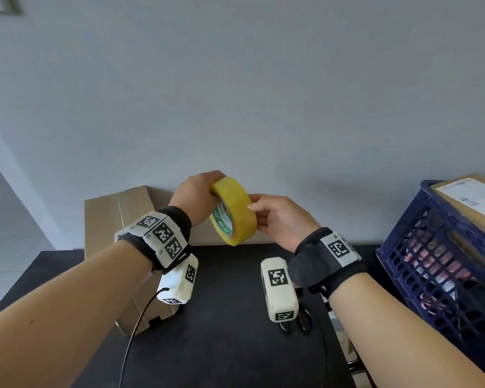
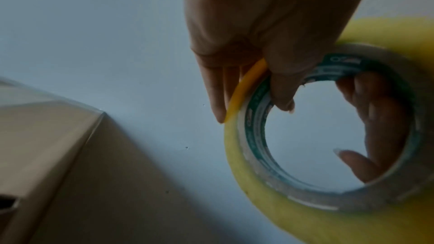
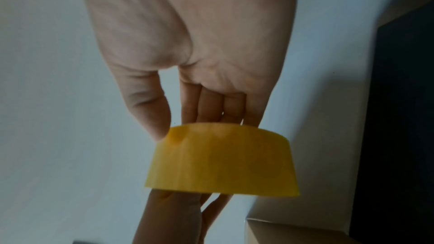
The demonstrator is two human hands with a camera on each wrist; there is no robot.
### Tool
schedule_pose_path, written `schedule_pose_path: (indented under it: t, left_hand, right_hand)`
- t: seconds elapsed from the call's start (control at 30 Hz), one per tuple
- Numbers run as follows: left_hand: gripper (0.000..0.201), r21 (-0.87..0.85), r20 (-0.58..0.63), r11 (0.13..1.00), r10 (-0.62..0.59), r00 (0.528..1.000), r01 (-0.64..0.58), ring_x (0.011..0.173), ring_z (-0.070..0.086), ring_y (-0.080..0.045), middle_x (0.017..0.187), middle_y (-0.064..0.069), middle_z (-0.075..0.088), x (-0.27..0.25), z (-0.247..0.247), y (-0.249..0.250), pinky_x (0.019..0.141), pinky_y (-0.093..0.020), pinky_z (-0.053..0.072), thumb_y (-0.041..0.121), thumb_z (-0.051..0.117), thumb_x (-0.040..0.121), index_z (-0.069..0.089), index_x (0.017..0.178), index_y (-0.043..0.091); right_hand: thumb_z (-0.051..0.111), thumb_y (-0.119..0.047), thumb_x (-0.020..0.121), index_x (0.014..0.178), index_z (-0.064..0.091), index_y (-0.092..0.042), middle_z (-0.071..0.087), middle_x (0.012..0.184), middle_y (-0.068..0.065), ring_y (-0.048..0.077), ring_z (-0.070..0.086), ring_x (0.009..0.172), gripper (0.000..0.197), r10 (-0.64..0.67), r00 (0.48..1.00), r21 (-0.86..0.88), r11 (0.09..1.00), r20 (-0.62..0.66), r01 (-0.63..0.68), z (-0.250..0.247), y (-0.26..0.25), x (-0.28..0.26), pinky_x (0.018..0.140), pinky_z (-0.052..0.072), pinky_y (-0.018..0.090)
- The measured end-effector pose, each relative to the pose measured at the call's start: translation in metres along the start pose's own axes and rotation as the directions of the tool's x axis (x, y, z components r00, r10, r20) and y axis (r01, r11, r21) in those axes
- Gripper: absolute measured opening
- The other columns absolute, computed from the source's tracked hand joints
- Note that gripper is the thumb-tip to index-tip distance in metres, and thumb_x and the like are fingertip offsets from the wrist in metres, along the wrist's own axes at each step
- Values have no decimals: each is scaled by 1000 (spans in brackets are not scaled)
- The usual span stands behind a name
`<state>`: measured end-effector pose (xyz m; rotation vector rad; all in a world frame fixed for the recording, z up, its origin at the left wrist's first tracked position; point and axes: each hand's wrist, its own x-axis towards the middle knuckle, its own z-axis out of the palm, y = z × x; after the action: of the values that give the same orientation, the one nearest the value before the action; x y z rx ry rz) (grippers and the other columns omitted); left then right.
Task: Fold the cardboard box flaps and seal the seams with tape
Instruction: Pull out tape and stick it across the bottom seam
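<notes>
Yellow roll of packing tape held mid-air above black table, left hand grip clamping rim and core, right hand pinching outer face; light, stiff, probably slick, brown cardboard box far-left.

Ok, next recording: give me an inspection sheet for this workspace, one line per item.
Surface: black table.
Job's things: cardboard box at the table's far left, against the wall; yellow tape roll held up above the table.
Clutter: scissors partly hidden under the right wrist camera; blue crate at right with a labelled carton on top.
Grippers: left hand grips the roll's rim; right hand pinches its outer face.
Cables: black cable from the left wrist camera.
Surroundings: plain pale wall.
</notes>
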<state>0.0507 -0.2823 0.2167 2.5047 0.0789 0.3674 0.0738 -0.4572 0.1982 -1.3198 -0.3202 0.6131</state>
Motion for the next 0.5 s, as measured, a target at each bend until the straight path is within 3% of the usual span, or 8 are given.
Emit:
schedule_pose_path:
  t: [0.1,0.27,0.4,0.5]
  left_hand:
    - [36,29,-4,1000,3,1000,-3,101,60,-24,110,-4,66,-3,1,0,82,-28,43,5,46,89,58,119,22]
    - [34,37,-18,999,-19,1000,20,100,61,-25,108,-5,66,-3,3,0,83,-30,45,6,48,89,59,118,21]
    - [31,12,-22,999,-46,999,46,98,61,-25,104,-6,68,-5,3,-2,82,-31,46,4,48,88,61,113,18]
    - [32,10,-21,998,-59,998,59,97,61,-25,105,-8,67,-5,0,-2,83,-32,47,3,48,88,61,114,17]
  right_hand:
    - [46,-3,85,109,64,-1,64,98,13,21,59,86,30,23,1000,13,1000,4,-23,0,0,2,81,49,29]
    - [39,8,72,96,69,-3,62,78,8,18,55,72,39,19,1000,-42,999,-3,-19,1,2,3,69,48,25]
    - [54,-9,87,96,66,-7,64,88,11,21,58,80,15,56,998,36,998,0,-56,-1,-1,7,78,47,30]
    - [55,-12,90,102,64,-6,66,87,8,19,61,79,16,60,998,24,998,13,-60,-2,-4,10,77,49,29]
